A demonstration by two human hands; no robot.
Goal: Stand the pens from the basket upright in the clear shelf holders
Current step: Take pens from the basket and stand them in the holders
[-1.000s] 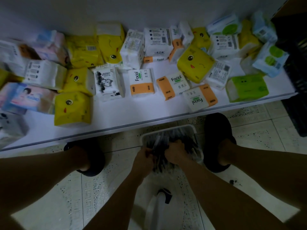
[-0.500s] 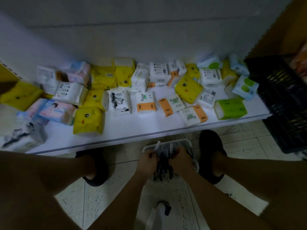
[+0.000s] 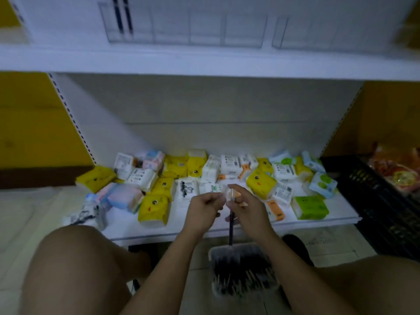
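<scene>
A white basket [image 3: 244,289] full of dark pens sits on the floor between my feet. My right hand [image 3: 246,206] grips a dark pen [image 3: 231,230] that hangs down toward the basket. My left hand [image 3: 204,206] pinches the top end of it, where something small and pale shows between the fingers. Clear shelf holders [image 3: 204,30] line the upper shelf; two dark pens [image 3: 122,17] stand upright in the leftmost one.
Several tissue packs [image 3: 154,206] in yellow, white, green and blue cover the low white shelf [image 3: 250,226]. A black crate [image 3: 372,201] with red packets stands at the right. My bare knees fill the lower corners.
My hands have lifted out of the basket to above the low shelf, bringing one pen. The view has tilted up, revealing the upper shelf with the clear holders.
</scene>
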